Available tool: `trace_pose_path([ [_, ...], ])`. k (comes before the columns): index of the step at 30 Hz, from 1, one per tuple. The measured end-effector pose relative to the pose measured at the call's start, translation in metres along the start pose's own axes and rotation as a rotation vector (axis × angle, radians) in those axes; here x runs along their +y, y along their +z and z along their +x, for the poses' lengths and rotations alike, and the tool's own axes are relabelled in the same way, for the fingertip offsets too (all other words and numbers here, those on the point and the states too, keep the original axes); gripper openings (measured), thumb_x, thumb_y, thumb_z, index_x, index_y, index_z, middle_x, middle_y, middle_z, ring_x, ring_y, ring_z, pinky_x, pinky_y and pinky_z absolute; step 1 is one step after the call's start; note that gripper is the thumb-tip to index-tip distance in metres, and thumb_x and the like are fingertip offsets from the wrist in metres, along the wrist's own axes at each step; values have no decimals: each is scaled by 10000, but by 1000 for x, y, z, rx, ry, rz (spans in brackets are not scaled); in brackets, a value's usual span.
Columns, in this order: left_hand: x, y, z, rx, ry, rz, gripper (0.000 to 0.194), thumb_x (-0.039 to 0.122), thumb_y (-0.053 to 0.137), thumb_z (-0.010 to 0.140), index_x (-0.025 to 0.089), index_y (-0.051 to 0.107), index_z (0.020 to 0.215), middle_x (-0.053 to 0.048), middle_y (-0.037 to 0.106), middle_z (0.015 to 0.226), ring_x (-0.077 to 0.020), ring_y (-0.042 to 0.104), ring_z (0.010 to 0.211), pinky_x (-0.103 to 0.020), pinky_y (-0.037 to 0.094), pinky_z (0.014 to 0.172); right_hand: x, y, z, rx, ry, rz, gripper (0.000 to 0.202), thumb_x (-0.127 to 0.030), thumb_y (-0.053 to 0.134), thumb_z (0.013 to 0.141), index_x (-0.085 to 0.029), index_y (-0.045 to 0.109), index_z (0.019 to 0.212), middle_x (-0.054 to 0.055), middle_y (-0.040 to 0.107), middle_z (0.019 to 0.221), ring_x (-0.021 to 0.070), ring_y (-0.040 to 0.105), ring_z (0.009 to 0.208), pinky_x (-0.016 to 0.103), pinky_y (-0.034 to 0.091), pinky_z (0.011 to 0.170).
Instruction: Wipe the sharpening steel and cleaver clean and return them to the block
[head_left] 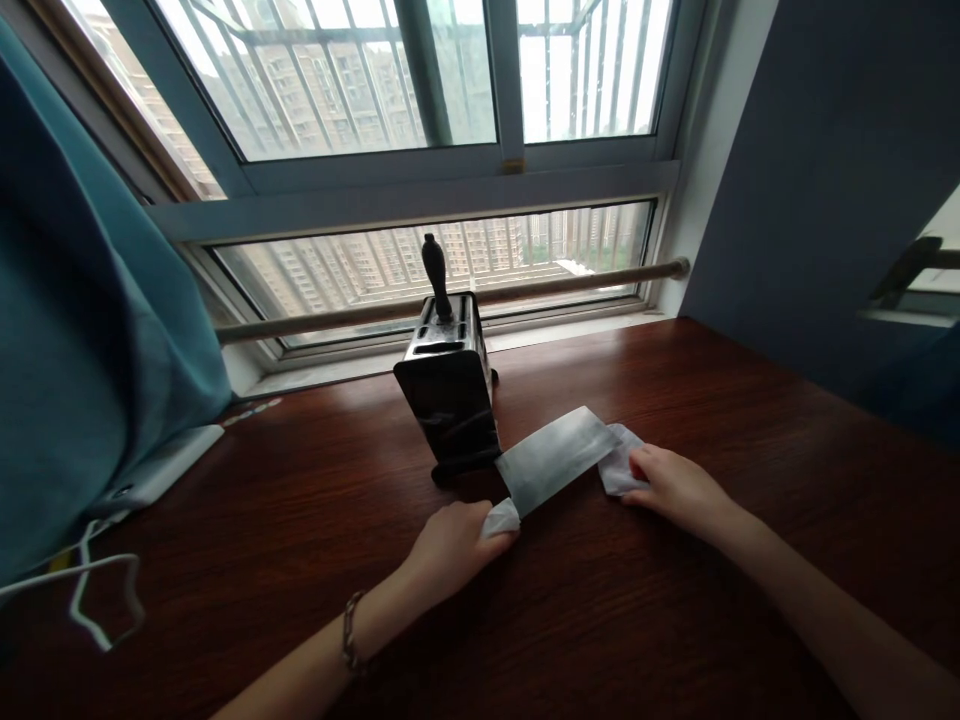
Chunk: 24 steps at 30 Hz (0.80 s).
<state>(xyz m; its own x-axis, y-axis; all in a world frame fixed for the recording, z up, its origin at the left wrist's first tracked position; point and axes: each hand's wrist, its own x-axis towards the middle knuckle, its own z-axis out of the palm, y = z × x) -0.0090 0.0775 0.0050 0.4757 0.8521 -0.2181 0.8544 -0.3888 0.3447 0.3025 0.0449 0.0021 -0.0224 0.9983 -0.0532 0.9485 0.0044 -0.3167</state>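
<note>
A broad cleaver blade (pixel 559 455) is held above the dark wooden table, tilted up to the right. My left hand (pixel 457 545) is closed around its handle end, with a white tissue (pixel 502 518) showing between thumb and fingers; the handle itself is hidden. My right hand (pixel 679 485) pinches a white cloth or tissue (pixel 619 460) at the blade's far end. Just behind the blade's left part stands a black and metal knife block (pixel 454 400), with one dark-handled tool (pixel 435 270) upright in its top.
The reddish-brown table (pixel 300 560) reaches a window with a rail (pixel 585 285). On the left are a blue curtain (pixel 90 270), a white power strip (pixel 169 465) and a white cable (pixel 86 590). A dark wall (pixel 817 180) rises at the right.
</note>
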Motion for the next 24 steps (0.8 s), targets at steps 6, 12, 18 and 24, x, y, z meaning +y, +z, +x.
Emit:
trace_pose_path([
  [6, 1, -1, -2, -5, 28, 74, 336, 494, 448, 811, 193, 587, 760, -63, 670, 777, -221, 623, 710, -261, 291, 563, 53, -25, 10, -225, 130, 181, 249, -396, 688, 622, -185, 621, 735, 33, 657, 768, 185, 591, 717, 250, 381, 583],
  [12, 1, -1, -6, -16, 90, 133, 313, 483, 462, 806, 206, 607, 809, -69, 672, 782, -234, 631, 721, -261, 301, 563, 87, -22, 21, -30, 343, 74, 346, -359, 734, 533, -164, 608, 789, 61, 655, 787, 203, 596, 725, 267, 402, 595],
  [18, -2, -1, -10, -27, 109, 124, 332, 507, 456, 810, 208, 598, 778, -64, 670, 763, -238, 635, 714, -261, 313, 560, 75, -30, 21, 292, 318, -19, 155, -315, 572, 689, -187, 638, 744, 68, 637, 790, 209, 588, 735, 291, 383, 629],
  [24, 0, -4, -11, -54, 222, 255, 360, 527, 456, 811, 196, 599, 804, -84, 676, 781, -273, 640, 715, -281, 317, 552, 19, -27, 3, 561, 43, -138, 195, -328, 511, 799, -232, 612, 935, 13, 645, 927, 180, 599, 753, 285, 362, 630],
])
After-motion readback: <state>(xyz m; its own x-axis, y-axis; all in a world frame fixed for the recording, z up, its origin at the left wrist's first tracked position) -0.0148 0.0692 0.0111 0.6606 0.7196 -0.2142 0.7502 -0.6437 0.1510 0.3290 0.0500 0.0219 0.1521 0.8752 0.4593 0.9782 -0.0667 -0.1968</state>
